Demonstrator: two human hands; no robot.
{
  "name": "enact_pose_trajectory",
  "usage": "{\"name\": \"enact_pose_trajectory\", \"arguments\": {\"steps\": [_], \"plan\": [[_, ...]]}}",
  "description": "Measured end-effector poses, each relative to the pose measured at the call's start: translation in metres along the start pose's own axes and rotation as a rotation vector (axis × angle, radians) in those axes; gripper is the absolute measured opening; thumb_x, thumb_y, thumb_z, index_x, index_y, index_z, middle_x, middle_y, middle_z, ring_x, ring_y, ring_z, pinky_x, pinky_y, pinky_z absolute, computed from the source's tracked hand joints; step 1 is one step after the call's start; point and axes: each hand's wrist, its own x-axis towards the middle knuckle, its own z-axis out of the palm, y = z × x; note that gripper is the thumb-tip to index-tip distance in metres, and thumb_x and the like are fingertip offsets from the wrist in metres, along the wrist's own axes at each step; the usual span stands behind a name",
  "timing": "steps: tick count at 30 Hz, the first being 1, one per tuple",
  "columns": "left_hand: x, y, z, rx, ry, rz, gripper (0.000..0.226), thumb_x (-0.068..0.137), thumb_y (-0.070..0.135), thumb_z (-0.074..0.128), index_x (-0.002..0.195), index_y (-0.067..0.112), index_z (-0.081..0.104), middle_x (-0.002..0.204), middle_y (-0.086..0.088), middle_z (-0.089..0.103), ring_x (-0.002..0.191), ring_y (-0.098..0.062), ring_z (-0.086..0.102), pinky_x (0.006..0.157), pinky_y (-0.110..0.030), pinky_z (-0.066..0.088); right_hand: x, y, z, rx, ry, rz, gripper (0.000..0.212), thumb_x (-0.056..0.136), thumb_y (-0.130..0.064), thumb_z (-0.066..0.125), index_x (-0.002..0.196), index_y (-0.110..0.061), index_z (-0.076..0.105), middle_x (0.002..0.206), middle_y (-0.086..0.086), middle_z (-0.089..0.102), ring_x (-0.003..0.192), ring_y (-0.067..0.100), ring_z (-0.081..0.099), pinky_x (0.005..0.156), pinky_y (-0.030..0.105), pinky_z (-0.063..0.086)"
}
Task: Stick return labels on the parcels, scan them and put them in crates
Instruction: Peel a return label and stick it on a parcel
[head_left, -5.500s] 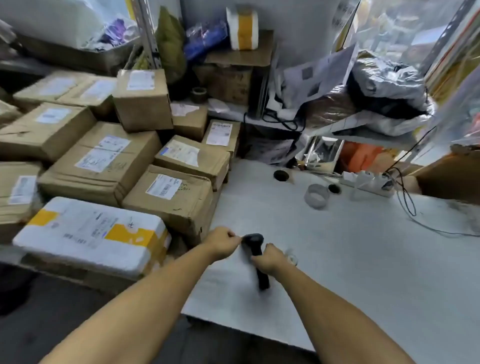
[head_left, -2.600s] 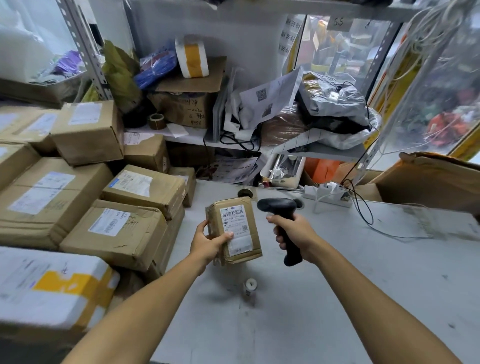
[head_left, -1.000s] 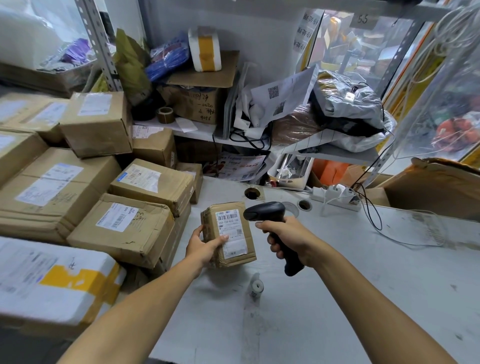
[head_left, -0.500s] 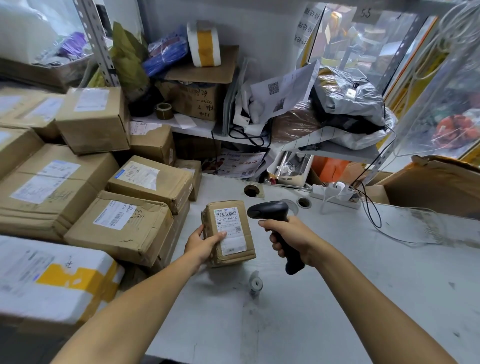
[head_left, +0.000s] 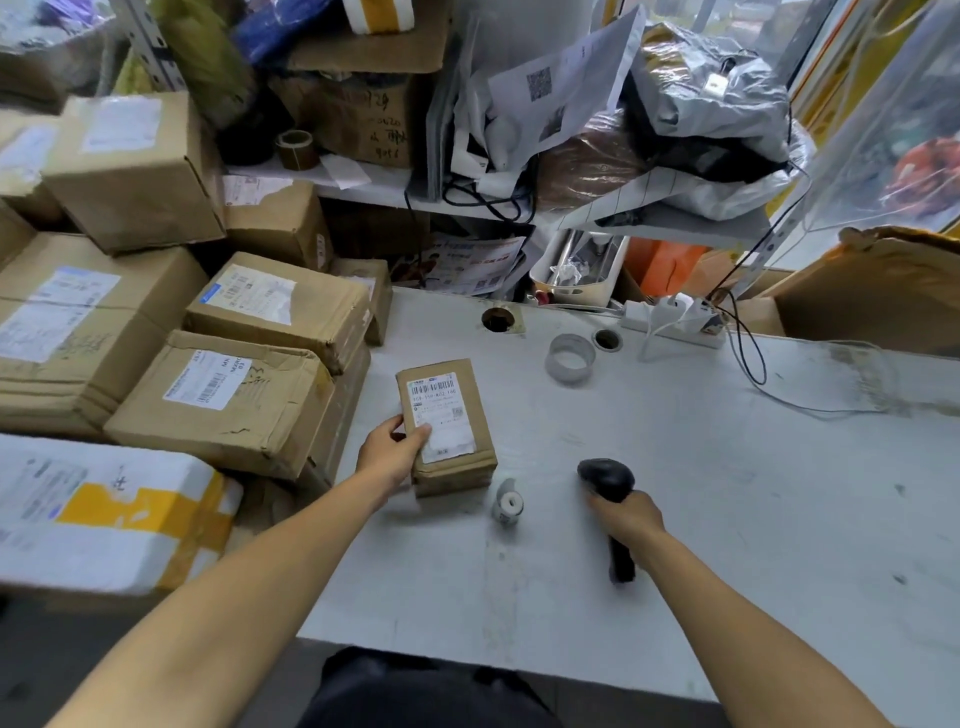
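A small brown parcel (head_left: 457, 457) with a white barcode label on top sits low over the white table (head_left: 727, 493). My left hand (head_left: 387, 449) grips its left side, thumb on the label. My right hand (head_left: 626, 519) holds a black handheld scanner (head_left: 610, 480) by its handle, down at the table to the right of the parcel. A small roll of labels (head_left: 508, 503) lies between the parcel and the scanner.
Several labelled cardboard parcels (head_left: 223, 400) are stacked on the left, with a white and yellow package (head_left: 104, 514) nearest me. A tape roll (head_left: 570, 358), a power strip (head_left: 670, 317) with cables and a cluttered shelf (head_left: 519, 208) stand at the back. A brown box (head_left: 878, 291) sits far right.
My right hand has lowered the scanner from beside the parcel's label down to the table on the right. My left hand has brought the parcel lower, toward the tabletop.
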Motion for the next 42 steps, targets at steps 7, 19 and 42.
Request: {"name": "enact_pose_trajectory", "arguments": {"steps": [7,19,42], "plan": [[-0.009,-0.003,0.008,0.069,0.041,0.056,0.045,0.098,0.033,0.063,0.141,0.028,0.054,0.132,0.000,0.064,0.116,-0.024,0.062,0.100,-0.050,0.053,-0.017,0.006,0.019,-0.310,0.371,-0.309,0.098,0.073,-0.049,0.080,0.151,-0.018,0.030,0.139,0.011,0.034,0.130,0.031,0.032,0.107,0.045,0.028],[-0.048,-0.016,0.018,0.084,0.350,0.146,0.066,0.095,0.044,0.064,0.150,0.018,0.038,0.152,-0.007,0.035,0.141,-0.025,0.031,0.118,-0.047,0.032,-0.029,-0.013,0.076,-0.378,-0.134,-0.628,0.036,0.093,-0.038,0.065,0.126,-0.030,0.055,0.122,-0.009,0.055,0.104,0.017,0.062,0.089,0.038,0.052],[-0.079,-0.010,0.052,0.317,-0.138,0.814,0.039,0.077,0.035,0.087,0.112,0.020,0.077,0.100,0.009,0.071,0.090,-0.006,0.065,0.077,-0.028,0.057,-0.052,-0.025,0.046,0.607,-0.411,-0.400,0.026,0.096,0.007,0.047,0.110,-0.004,0.065,0.102,0.015,0.075,0.096,0.027,0.072,0.089,0.038,0.058]]}}
